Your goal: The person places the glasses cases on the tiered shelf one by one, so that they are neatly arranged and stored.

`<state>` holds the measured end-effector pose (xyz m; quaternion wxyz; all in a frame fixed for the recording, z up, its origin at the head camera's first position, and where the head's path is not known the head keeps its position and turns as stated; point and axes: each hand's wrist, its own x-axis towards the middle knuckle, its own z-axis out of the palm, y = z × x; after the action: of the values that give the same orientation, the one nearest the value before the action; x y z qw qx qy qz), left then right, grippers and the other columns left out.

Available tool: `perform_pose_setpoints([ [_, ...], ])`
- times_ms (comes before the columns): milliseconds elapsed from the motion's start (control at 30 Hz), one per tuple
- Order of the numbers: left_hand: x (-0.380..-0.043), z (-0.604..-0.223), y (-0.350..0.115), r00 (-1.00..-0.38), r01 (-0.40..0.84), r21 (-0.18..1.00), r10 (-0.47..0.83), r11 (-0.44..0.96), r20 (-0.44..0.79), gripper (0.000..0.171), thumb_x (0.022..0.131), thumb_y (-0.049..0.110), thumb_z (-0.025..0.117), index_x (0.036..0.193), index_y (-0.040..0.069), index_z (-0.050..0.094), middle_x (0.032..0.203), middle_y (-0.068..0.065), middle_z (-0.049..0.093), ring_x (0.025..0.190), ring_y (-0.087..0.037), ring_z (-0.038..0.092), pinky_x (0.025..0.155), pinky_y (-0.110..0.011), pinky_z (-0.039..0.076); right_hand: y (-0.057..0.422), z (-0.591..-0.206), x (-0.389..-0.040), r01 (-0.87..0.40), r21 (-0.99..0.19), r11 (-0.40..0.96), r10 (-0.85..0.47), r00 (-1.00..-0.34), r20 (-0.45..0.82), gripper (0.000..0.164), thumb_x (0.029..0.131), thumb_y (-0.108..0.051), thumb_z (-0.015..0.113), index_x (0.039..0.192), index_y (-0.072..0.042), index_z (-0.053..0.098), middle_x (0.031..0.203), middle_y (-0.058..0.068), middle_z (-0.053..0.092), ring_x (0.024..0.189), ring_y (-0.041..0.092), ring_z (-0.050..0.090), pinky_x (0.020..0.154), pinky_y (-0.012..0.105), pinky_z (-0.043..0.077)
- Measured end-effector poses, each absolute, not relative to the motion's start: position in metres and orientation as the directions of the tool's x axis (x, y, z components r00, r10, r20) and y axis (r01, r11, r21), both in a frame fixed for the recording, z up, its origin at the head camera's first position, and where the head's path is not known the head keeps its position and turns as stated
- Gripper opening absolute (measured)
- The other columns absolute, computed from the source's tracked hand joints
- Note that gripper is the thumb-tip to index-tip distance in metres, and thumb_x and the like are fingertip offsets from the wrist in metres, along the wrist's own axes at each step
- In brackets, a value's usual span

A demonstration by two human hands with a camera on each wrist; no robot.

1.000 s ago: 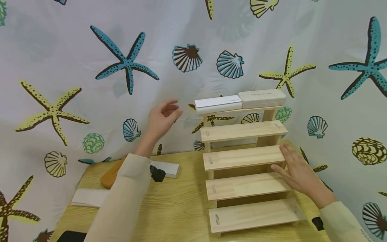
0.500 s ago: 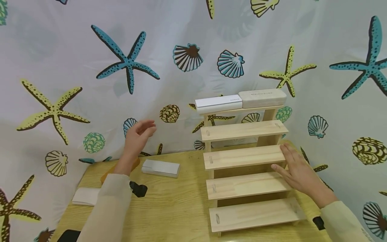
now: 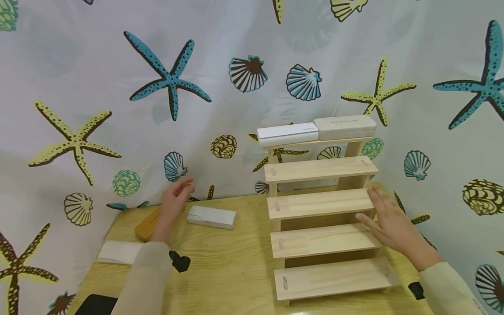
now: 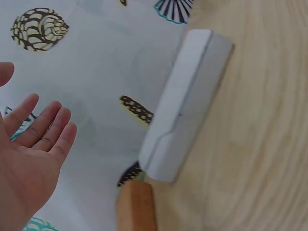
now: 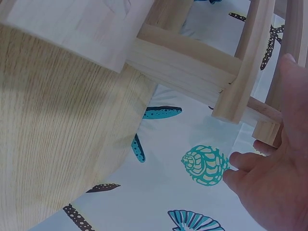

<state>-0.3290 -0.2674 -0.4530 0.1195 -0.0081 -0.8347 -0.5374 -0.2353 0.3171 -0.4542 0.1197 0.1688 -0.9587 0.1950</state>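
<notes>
My left hand is in the air over the left part of the table, fingers relaxed and holding nothing. Beneath it lies an orange-brown case, partly hidden by the wrist. Just right of the hand is a white glasses case, also seen as a long pale case in the left wrist view. My right hand rests against the right side of a five-tier wooden shelf, fingertips at the end of the middle tier. On its top tier sit a white case and a cream case.
A white flat item lies at the table's left edge, partly behind the left sleeve. Near the bottom left is a black object. A curtain printed with starfish and shells hangs behind and beside the wooden table.
My left hand has moved left and down, from beside the shelf's top tier to over the orange-brown case. The right hand stays at the shelf's side.
</notes>
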Motion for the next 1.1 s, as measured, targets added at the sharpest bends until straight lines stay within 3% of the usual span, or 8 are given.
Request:
perform_pose_setpoints([
  [133,-0.327,-0.474,-0.268,-0.972,0.106,0.903,-0.149,0.417,0.183,0.047,0.109,0.032,0.058,0.148,0.005,0.06,0.142,-0.023,0.065,0.098,0.012,0.056,0.089,-0.007,0.044,0.319,-0.456,-0.236,-0.365,-0.334,0.869,-0.276,-0.918,0.285,0.088,0.108,-0.042,0.06,0.167,0.005,0.013,0.17,0.035,0.017,0.153,0.058,0.024,0.115,0.076,0.029],
  [233,-0.326,-0.487,-0.269,-0.969,0.083,0.905,-0.177,0.418,0.171,0.045,0.109,0.032,0.059,0.147,0.008,0.061,0.142,-0.021,0.065,0.107,0.004,0.058,0.091,-0.01,0.043,0.318,-0.457,-0.235,-0.365,-0.337,0.868,-0.277,-0.919,0.282,0.089,0.108,-0.043,0.059,0.167,0.004,0.012,0.17,0.034,0.016,0.153,0.058,0.023,0.115,0.076,0.028],
  [333,-0.326,-0.498,-0.27,-0.969,0.067,0.908,-0.189,0.413,0.157,0.046,0.108,0.031,0.06,0.148,0.008,0.06,0.145,-0.02,0.063,0.122,-0.015,0.06,0.101,-0.021,0.046,0.319,-0.456,-0.234,-0.369,-0.343,0.864,-0.275,-0.916,0.292,0.088,0.108,-0.042,0.06,0.167,0.004,0.013,0.17,0.035,0.017,0.152,0.058,0.024,0.115,0.076,0.028],
  [467,-0.327,-0.511,-0.274,-0.974,0.045,0.926,-0.188,0.376,0.124,0.051,0.108,0.03,0.06,0.153,0.006,0.055,0.153,-0.022,0.055,0.14,-0.033,0.051,0.117,-0.043,0.042,0.32,-0.456,-0.233,-0.376,-0.343,0.861,-0.274,-0.911,0.309,0.087,0.107,-0.041,0.061,0.166,0.005,0.016,0.17,0.035,0.017,0.152,0.058,0.024,0.114,0.077,0.028],
  [567,-0.326,-0.521,-0.278,-0.974,0.021,0.933,-0.205,0.359,0.101,0.053,0.108,0.031,0.06,0.154,0.007,0.053,0.159,-0.019,0.05,0.145,-0.036,0.047,0.122,-0.05,0.038,0.319,-0.456,-0.234,-0.377,-0.344,0.86,-0.277,-0.911,0.306,0.088,0.107,-0.041,0.062,0.166,0.005,0.016,0.17,0.034,0.016,0.153,0.058,0.024,0.114,0.077,0.029],
  [833,-0.321,-0.536,-0.28,-0.974,-0.08,0.927,-0.226,0.367,0.006,0.06,0.107,0.034,0.059,0.158,0.006,0.046,0.167,-0.022,0.039,0.154,-0.039,0.037,0.126,-0.053,0.032,0.319,-0.458,-0.235,-0.364,-0.361,0.859,-0.279,-0.923,0.265,0.09,0.108,-0.043,0.059,0.167,0.004,0.011,0.172,0.033,0.012,0.154,0.057,0.02,0.115,0.077,0.027],
  [1100,-0.325,-0.543,-0.282,-0.978,-0.134,0.913,-0.202,0.385,-0.058,0.066,0.107,0.036,0.06,0.162,0.008,0.038,0.158,-0.027,0.048,0.149,-0.039,0.043,0.125,-0.054,0.033,0.32,-0.456,-0.236,-0.361,-0.344,0.867,-0.276,-0.922,0.271,0.09,0.108,-0.044,0.058,0.167,0.004,0.01,0.171,0.034,0.013,0.153,0.059,0.023,0.115,0.077,0.028],
])
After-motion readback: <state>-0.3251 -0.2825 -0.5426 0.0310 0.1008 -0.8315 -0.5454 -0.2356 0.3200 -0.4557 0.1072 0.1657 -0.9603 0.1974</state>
